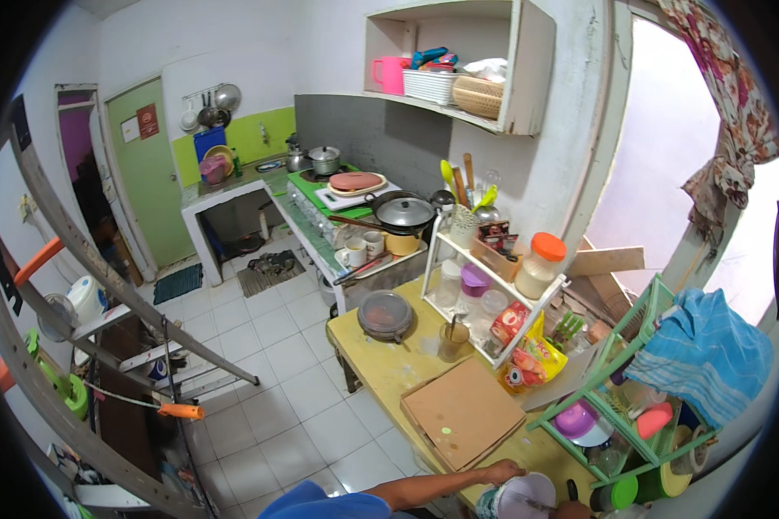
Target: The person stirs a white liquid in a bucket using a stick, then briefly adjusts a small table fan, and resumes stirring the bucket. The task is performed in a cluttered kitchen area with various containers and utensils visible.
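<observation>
At the bottom of the view, my left arm reaches right across the yellow table [368, 350]. My left hand [500, 471] is closed on the rim of a white plastic tub [532, 486]. My right hand [573, 510] shows only partly at the lower edge, on the tub's right side. It is closed on a thin metal utensil [541, 503] that reaches into the tub; its exact kind I cannot make out. The tub's contents are hidden. A flat brown cardboard piece [463, 411] lies just beyond my left hand.
A green dish rack [614, 441] with bowls stands right of the tub, beside a green-lidded container [614, 493]. Farther along are a white shelf [485, 259] of jars, a drinking glass [453, 339] and a lidded round dish [385, 315]. A ladder [138, 329] stands at left.
</observation>
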Tool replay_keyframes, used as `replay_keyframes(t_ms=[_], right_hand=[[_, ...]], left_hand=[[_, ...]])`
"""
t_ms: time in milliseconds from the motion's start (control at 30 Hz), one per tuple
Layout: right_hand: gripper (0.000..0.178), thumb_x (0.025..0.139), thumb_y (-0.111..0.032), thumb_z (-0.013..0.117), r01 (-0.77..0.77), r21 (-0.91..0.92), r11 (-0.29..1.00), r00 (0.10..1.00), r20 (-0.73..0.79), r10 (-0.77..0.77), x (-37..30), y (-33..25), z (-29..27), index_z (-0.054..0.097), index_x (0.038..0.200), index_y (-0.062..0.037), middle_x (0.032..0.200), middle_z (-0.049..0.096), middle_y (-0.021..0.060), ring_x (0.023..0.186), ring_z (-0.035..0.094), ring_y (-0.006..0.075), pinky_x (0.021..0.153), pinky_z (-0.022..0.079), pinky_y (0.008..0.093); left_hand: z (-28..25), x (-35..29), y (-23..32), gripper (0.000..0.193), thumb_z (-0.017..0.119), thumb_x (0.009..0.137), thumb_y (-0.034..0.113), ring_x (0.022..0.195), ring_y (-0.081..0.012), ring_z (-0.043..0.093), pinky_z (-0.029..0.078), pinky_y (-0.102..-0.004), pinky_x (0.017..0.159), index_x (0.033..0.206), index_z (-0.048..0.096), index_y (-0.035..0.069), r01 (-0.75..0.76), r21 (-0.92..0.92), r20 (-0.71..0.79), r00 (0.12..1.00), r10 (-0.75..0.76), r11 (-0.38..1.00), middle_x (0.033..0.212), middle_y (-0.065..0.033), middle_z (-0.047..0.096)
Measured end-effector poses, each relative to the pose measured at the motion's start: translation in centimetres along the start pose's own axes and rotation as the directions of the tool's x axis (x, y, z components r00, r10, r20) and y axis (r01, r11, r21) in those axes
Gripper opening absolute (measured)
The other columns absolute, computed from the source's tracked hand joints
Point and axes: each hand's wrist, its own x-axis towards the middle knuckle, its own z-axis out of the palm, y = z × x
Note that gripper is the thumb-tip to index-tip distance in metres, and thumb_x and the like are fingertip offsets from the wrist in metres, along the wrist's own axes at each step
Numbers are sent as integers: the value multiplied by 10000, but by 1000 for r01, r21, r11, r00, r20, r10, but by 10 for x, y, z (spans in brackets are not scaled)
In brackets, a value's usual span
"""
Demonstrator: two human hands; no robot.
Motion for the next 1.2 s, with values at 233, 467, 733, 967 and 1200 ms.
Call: replay_keyframes(t_ms=[233,467,733,967,1200], right_hand=[[215,819,-217,511,31,-16,999,999,7,-31,1,-7,-6,662,792,-66,775,655,160,699,635,317,612,486,436],[220,824,-216,505,47,-8,999,999,5,-47,3,-11,-9,664,800,-66,779,656,163,706,637,319,621,487,437],[226,830,-216,499,32,-11,999,999,26,-32,1,-9,-10,667,808,-66,782,656,166,714,638,320,630,489,438],[232,835,-216,493,33,-1,999,999,31,-33,1,-10,-10,669,816,-66,786,657,168,720,640,322,638,490,440],[237,840,-215,488,12,5,1000,999,43,-12,-4,-8,-7,671,823,-66,789,657,171,727,641,324,646,491,441]], left_hand=[[4,3,-2,545,532,878,430,348,-154,409,350,-314,352,506,422,46,-94,63,-48,994,97,994,454,-46,413],[1,8,-4,554,529,872,436,332,-166,404,346,-325,342,501,437,34,-77,89,-38,996,81,993,450,-59,413],[2,1,5,542,522,872,427,339,-176,415,344,-323,334,522,458,18,-52,92,-30,998,55,994,459,-72,421],[1,10,-9,532,515,878,430,350,-171,419,350,-322,342,538,465,25,-62,70,-66,996,67,996,464,-64,421],[4,5,-1,533,518,881,427,351,-168,422,348,-320,339,525,441,38,-89,55,-20,996,90,995,464,-48,417]])
